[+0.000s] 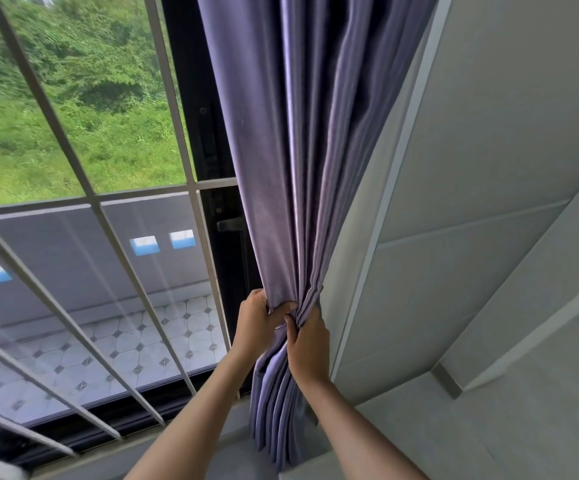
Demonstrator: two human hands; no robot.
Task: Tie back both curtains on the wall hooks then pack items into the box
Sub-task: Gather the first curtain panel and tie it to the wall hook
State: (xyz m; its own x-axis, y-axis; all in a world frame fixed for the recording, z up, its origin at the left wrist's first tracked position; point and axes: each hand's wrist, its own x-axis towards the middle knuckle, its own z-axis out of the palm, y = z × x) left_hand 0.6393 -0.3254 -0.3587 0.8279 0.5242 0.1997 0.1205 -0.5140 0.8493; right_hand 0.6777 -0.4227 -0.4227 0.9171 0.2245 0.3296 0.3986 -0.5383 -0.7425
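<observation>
A purple curtain (302, 140) hangs at the right side of the window, gathered into a tight bunch low down. My left hand (257, 323) grips the bunch from the left, fingers curled into the folds. My right hand (307, 344) grips the same bunch from the right, just below. A small pale curved piece (281, 326), perhaps a ring or hook, shows between the two hands; I cannot tell what it is. No tie-back band and no box are in view.
A grey panelled wall (471, 237) stands right of the curtain. White window bars (108, 216) cross the glass at left, with a dark frame and handle (229, 224) beside the curtain. A tiled balcony floor (135, 351) lies outside.
</observation>
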